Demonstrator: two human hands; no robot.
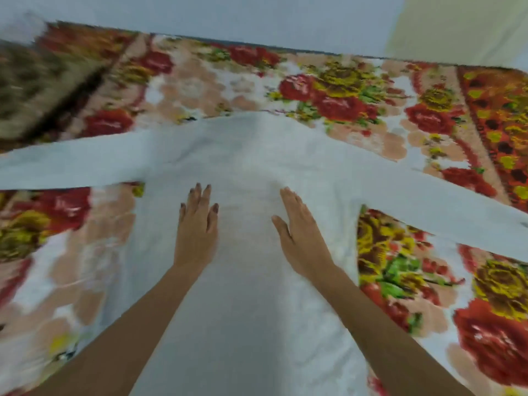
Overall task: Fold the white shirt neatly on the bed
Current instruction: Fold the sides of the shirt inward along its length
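looks like a home bedroom: a bed under a plush red-and-yellow floral blanket (337,92), pushed against a plain pale wall (228,15).

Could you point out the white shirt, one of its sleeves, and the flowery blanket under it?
white shirt (245,155): head view, on the chest area, spread flat.
left sleeve (65,164): head view, mid-length of the sleeve stretched out leftward.
floral blanket (337,98): head view, on a red rose beyond the shirt.

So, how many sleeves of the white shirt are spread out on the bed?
2. The left sleeve stretches out to the left edge of the picture, and the right sleeve stretches out to the right edge. Both cuffs are out of view. Both lie flat, not folded yet.
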